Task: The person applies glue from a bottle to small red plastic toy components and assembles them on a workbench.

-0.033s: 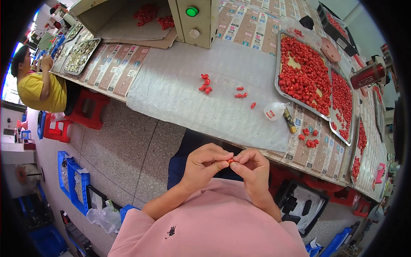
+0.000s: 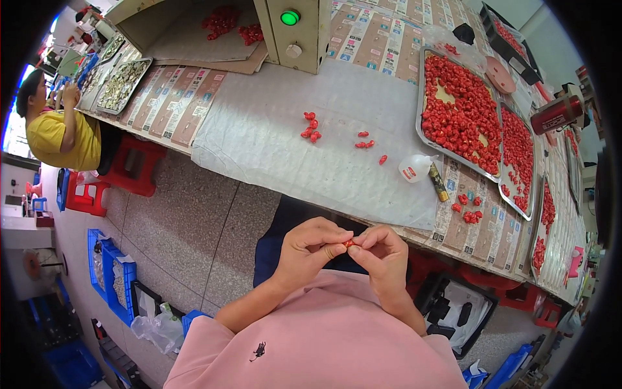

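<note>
Between my fingertips, just off the table's near edge, is a small glossy red piece. My left hand pinches it from one side and my right hand from the other, so most of it is covered. On the white sheet in front of me lie a loose group of similar red pieces and a smaller group to its right. A white squeeze bottle lies by a short dark-and-yellow tube, with more red pieces nearer the table edge.
Metal trays full of red pieces stand at the right. A beige box with a green light stands at the back, red pieces inside. A co-worker in yellow sits far left near red stools. Blue crates are on the floor.
</note>
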Demonstrator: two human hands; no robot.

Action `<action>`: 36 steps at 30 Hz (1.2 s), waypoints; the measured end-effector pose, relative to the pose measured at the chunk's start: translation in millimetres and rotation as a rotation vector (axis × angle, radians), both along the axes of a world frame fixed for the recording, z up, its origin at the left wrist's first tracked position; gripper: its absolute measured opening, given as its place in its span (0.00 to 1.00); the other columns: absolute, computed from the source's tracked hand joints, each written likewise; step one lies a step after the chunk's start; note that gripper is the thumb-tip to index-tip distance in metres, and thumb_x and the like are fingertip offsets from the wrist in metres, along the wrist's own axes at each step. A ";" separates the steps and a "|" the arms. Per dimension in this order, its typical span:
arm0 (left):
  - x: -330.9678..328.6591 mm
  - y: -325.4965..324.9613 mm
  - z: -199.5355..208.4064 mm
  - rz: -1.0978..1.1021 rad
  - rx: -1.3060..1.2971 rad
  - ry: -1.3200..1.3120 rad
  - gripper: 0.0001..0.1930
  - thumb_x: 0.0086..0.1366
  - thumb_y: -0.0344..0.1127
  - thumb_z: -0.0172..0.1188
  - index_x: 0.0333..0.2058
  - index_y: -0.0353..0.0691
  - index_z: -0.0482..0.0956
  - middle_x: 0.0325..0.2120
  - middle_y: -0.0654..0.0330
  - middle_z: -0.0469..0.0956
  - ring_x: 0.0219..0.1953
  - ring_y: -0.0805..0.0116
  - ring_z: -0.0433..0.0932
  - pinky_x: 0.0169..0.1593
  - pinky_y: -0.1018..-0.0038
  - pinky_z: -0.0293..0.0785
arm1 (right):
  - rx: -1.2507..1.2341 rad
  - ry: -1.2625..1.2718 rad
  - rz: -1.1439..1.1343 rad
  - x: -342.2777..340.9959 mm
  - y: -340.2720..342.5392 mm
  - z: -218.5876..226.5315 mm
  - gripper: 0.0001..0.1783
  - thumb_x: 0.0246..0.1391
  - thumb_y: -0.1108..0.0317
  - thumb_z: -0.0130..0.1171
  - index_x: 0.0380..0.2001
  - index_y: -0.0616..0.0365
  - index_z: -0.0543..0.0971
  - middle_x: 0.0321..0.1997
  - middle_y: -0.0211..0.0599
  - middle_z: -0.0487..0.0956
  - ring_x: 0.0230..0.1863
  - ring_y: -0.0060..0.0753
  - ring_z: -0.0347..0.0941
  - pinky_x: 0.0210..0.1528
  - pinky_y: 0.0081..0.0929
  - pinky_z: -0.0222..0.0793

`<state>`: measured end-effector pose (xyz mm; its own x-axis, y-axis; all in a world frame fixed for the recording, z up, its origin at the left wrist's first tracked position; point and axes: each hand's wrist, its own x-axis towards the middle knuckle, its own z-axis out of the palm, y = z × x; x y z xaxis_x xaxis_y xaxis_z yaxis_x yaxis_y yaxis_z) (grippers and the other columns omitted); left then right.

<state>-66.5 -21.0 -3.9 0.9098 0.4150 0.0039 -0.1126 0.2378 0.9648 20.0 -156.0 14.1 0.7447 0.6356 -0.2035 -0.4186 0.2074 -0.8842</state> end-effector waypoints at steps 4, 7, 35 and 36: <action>0.3 -3.5 0.0 -0.022 -0.175 0.044 0.11 0.55 0.22 0.62 0.38 0.37 0.82 0.31 0.61 0.76 0.35 0.75 0.74 0.38 0.82 0.70 | -0.032 -0.190 -0.034 -3.5 0.2 2.1 0.09 0.46 0.85 0.59 0.26 0.61 0.73 0.34 0.34 0.76 0.37 0.21 0.74 0.41 0.19 0.71; -0.4 -7.7 -2.7 0.038 -0.134 0.047 0.11 0.55 0.21 0.62 0.38 0.37 0.82 0.32 0.60 0.76 0.35 0.74 0.74 0.38 0.82 0.71 | -0.030 -0.173 -0.018 -0.4 0.0 0.5 0.09 0.46 0.86 0.60 0.26 0.61 0.73 0.33 0.34 0.76 0.37 0.21 0.74 0.41 0.19 0.70; 2.4 -14.0 14.8 0.023 -0.262 0.021 0.10 0.58 0.20 0.59 0.40 0.32 0.79 0.35 0.58 0.74 0.38 0.72 0.76 0.43 0.79 0.75 | -0.240 -0.567 0.029 9.6 -12.7 6.8 0.06 0.47 0.77 0.62 0.32 0.62 0.80 0.32 0.33 0.75 0.32 0.20 0.71 0.33 0.16 0.66; 2.0 -13.6 13.5 0.017 -0.250 0.026 0.10 0.58 0.20 0.59 0.40 0.33 0.79 0.35 0.58 0.74 0.38 0.72 0.76 0.43 0.79 0.75 | -0.240 -0.566 0.028 9.7 -11.9 8.1 0.06 0.47 0.77 0.62 0.32 0.62 0.80 0.32 0.33 0.75 0.32 0.20 0.71 0.33 0.16 0.66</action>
<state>-64.5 -34.6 9.7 0.9011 0.4155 -0.1238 -0.0951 0.4679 0.8786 29.7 -167.9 22.2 0.7627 0.6419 0.0784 0.1267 -0.0294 -0.9915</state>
